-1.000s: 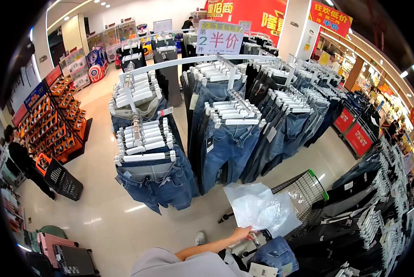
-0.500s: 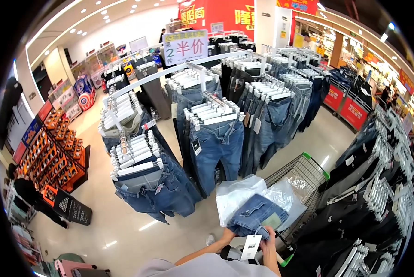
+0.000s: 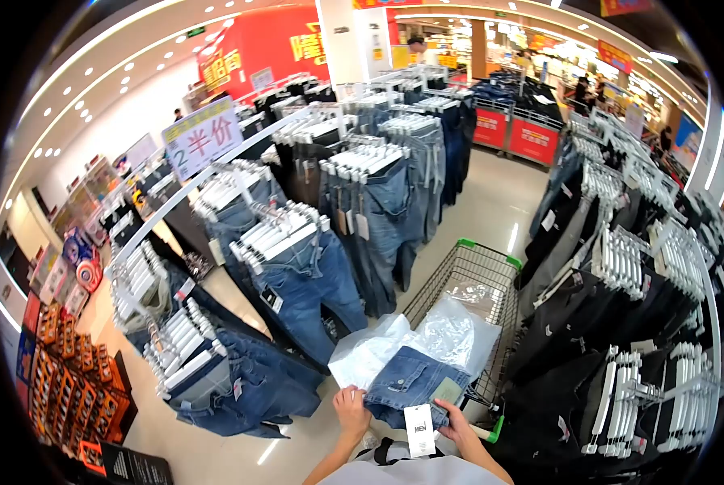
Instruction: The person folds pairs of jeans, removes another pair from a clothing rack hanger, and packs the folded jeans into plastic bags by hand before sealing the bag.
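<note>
A folded pair of mid-blue denim jeans [image 3: 414, 378] lies at the lower centre of the frame, a buttoned pocket facing up and a greenish waistband patch [image 3: 449, 391] at its right corner. The right hand [image 3: 457, 422] pinches the right edge, thumb on top. The left hand [image 3: 351, 412] has its fingers bent in at the left edge, beside a crumpled white plastic bag [image 3: 370, 349]; I cannot tell how firmly it grips, or whether it pinches denim or bag. 1 white paper tag printed "MEN" [image 3: 419, 431] hangs between the hands and covers part of the lower edge of the jeans.

Just beyond the jeans, a shiny clear-and-white plastic package [image 3: 457, 331] lies in a black wire shopping cart with green corners [image 3: 493, 268], which blocks the aisle ahead. At the right, a long rack of black and grey trousers on white hangers [image 3: 552, 396] crowds close to the cart. At the lower left, hanging blue denim shorts [image 3: 245, 396] jut towards the left hand; blue jeans on white hangers [image 3: 309, 271] stand at centre left, behind the white bag.

Further off, a white sign with pink characters [image 3: 203, 139] tops the racks at upper left, 2 red-fronted bins [image 3: 532, 144] heaped with dark clothes stand at upper right, and an orange display shelf [image 3: 71, 368] fills the left edge.
</note>
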